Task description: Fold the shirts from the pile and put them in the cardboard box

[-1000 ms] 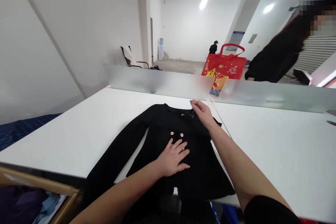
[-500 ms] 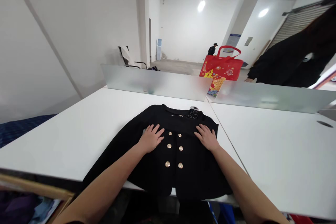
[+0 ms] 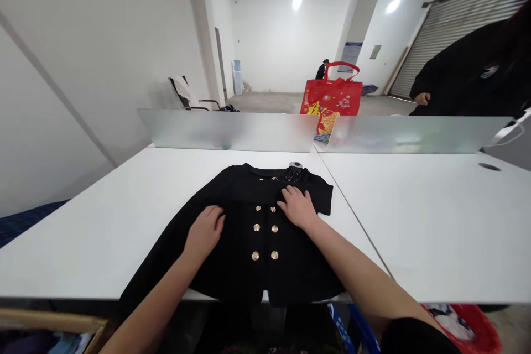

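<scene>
A black jacket (image 3: 232,254) with several gold buttons lies front up on the white table (image 3: 415,221), its hem at the near edge. One sleeve (image 3: 249,192) is folded across the chest, below the neckline with its black rosette trim (image 3: 293,173). The other sleeve (image 3: 160,249) stretches down to the left, past the table edge. My right hand (image 3: 297,207) rests on the folded sleeve with its fingers apart. Over the jacket's left side is my left hand (image 3: 205,234), fingers loosely bent and thumb apart, with nothing visibly gripped.
A frosted divider (image 3: 232,130) runs along the far table edge, with a red bag (image 3: 332,100) behind it. A person in black (image 3: 468,74) stands beyond at right. Below the table are a box of cloth (image 3: 53,323) and a red basket (image 3: 477,326).
My left hand has moved left, off the middle of the chest toward the outstretched sleeve. My right hand has slid inward across the folded sleeve. The view has shifted slightly right.
</scene>
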`<state>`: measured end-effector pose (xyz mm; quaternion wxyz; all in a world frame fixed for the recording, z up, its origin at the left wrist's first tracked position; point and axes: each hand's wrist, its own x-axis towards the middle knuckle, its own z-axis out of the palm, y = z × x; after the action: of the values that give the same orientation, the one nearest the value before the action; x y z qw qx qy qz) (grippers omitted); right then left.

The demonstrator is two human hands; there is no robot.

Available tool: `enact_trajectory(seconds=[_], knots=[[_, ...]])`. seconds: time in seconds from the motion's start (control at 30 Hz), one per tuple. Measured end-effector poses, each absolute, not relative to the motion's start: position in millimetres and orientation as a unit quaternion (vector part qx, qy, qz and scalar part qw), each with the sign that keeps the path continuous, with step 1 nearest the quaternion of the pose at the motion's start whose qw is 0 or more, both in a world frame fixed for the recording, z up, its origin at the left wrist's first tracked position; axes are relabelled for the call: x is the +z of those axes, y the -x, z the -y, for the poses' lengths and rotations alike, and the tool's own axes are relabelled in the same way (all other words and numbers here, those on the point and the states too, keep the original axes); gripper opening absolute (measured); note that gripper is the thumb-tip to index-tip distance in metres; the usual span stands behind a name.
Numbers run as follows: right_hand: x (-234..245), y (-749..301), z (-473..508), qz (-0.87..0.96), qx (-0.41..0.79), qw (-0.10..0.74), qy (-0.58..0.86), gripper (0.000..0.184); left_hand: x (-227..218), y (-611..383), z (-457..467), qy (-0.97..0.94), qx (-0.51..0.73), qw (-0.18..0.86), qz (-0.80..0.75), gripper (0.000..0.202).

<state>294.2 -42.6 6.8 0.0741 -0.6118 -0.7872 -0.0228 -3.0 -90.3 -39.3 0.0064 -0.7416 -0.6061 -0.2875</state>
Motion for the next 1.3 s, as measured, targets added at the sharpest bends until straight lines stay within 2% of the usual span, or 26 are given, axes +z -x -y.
enact_trajectory(seconds=[0.1,0.23,0.3,0.47,0.57,0.73,0.87,1.03,1.1,1.2,1.3], knots=[[-4.7,-306.3,38.1,0.780,-0.019,0.085,0.620,0.040,-36.4,34.3,133.9,0.641,-0.276,-0.036,0.715,0.028],[-16.6,-328.7,37.4,0.806,-0.010,0.069,0.588,0.033,-52.9,69.3,181.1,0.564,-0.221,-0.118,0.787,0.031],[-17.3,-331.6,36.7,0.828,-0.035,0.062,0.556,0.034,-63.7,77.8,195.2,0.565,-0.198,-0.068,0.798,0.034],[-16.2,-315.9,28.1,0.858,-0.102,0.047,0.501,0.040,-71.2,86.1,206.5,0.633,-0.119,0.168,0.747,0.043],[-17.6,-301.6,21.2,0.865,-0.107,0.055,0.487,0.043,-64.5,86.8,199.5,0.627,-0.144,0.221,0.733,0.045],[-16.1,-273.6,6.0,0.878,-0.109,0.073,0.461,0.049,-56.6,46.6,171.3,0.761,-0.282,0.148,0.566,0.036],[-14.0,-251.5,-6.7,0.885,-0.064,0.062,0.456,0.042,-57.5,-3.9,149.4,0.838,-0.234,0.071,0.488,0.040],[-14.0,-235.1,-16.4,0.877,-0.039,0.067,0.475,0.037,-67.8,-26.8,135.2,0.838,-0.176,0.013,0.517,0.048],[-5.4,-232.3,-24.9,0.859,-0.027,0.087,0.503,0.035,-70.8,-26.5,134.6,0.834,-0.173,0.001,0.524,0.049],[20.4,-229.0,-41.8,0.826,-0.018,0.131,0.547,0.043,-72.9,-24.5,135.3,0.837,-0.180,-0.002,0.517,0.047],[40.1,-222.9,-50.6,0.848,0.015,0.180,0.499,0.042,-73.8,-23.8,134.3,0.839,-0.191,-0.002,0.510,0.046]])
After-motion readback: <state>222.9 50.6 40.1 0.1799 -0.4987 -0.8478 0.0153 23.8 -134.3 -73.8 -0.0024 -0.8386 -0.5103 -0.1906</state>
